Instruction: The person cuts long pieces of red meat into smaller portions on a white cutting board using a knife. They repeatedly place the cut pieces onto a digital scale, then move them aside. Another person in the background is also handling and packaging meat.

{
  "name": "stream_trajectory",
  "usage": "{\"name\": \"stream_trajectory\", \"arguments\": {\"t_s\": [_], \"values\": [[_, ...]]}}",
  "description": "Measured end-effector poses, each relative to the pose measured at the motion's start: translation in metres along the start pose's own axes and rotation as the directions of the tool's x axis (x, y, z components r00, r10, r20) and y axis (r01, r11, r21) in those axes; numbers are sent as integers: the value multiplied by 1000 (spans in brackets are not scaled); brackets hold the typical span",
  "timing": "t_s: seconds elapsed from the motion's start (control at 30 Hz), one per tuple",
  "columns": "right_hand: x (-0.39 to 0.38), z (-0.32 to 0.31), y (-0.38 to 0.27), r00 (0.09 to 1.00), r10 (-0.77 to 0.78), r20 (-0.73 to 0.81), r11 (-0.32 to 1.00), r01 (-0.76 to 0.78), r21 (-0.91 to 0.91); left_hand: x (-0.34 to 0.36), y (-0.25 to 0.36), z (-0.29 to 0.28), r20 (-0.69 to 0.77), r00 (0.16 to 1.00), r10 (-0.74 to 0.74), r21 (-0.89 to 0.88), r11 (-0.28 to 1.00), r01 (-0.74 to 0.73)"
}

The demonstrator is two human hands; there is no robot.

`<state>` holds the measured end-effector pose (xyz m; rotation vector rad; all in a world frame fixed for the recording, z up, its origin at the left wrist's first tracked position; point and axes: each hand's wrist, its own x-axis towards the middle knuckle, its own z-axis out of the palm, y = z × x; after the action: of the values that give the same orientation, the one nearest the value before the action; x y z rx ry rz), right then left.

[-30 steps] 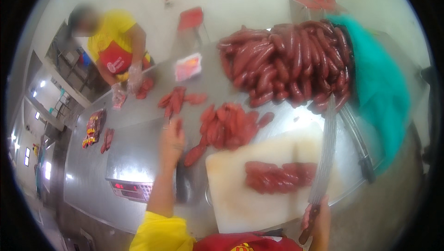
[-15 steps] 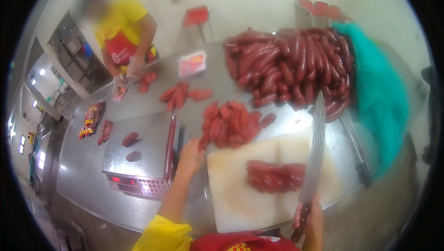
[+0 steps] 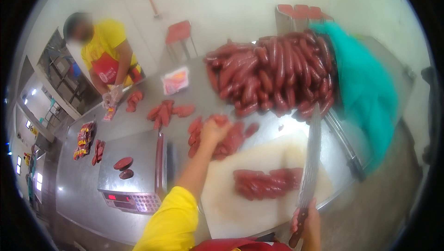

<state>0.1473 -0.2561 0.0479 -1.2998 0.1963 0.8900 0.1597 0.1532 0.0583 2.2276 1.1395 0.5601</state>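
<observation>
Red stool (image 3: pixel 178 32), pale wall (image 3: pixel 222 1)

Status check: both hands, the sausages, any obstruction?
Left hand at smaller sausage pile, grip unclear. Right hand closed on long knife. Sausage row on white cutting board; long knife hides part of its right side.

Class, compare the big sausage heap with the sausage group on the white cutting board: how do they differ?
The big sausage heap is far larger than the sausage group. The heap is piled high; the group lies low, side by side. Both look dark red and glossy.
</observation>
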Motion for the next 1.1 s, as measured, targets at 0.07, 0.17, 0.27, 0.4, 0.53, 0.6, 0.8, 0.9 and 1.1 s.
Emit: {"name": "stream_trajectory", "arguments": {"t_s": [0.07,0.17,0.27,0.4,0.53,0.6,0.8,0.9,1.1], "values": [[-1,1,0,1000,4,-6,1000,-4,-19,-1,14,10,-9,998,-57,199,978,58],[-5,-1,3,1000,3,-31,1000,-3,-19,-1,5,14,49,999,-25,153,988,18],[-8,-2,10,998,-3,-59,1000,3,9,4,-24,11,-7,999,44,-77,996,-44],[-13,7,19,995,33,-96,998,-27,64,12,-51,-16,262,964,-51,-733,639,233],[-24,29,21,992,6,-127,1000,-7,-10,-14,-59,-81,338,941,8,-858,414,305],[-31,42,20,986,-59,-158,994,44,-96,-32,-61,-125,318,945,78,-908,310,280],[-53,70,22,993,-70,-95,989,57,-134,-69,-110,-258,36,995,-95,-373,922,102],[-53,75,29,1000,-14,6,999,14,-42,-76,-158,-286,13,995,-101,197,976,97],[-61,63,39,997,-14,79,994,22,-103,-83,-204,-250,-155,986,-62,561,816,139]]}}
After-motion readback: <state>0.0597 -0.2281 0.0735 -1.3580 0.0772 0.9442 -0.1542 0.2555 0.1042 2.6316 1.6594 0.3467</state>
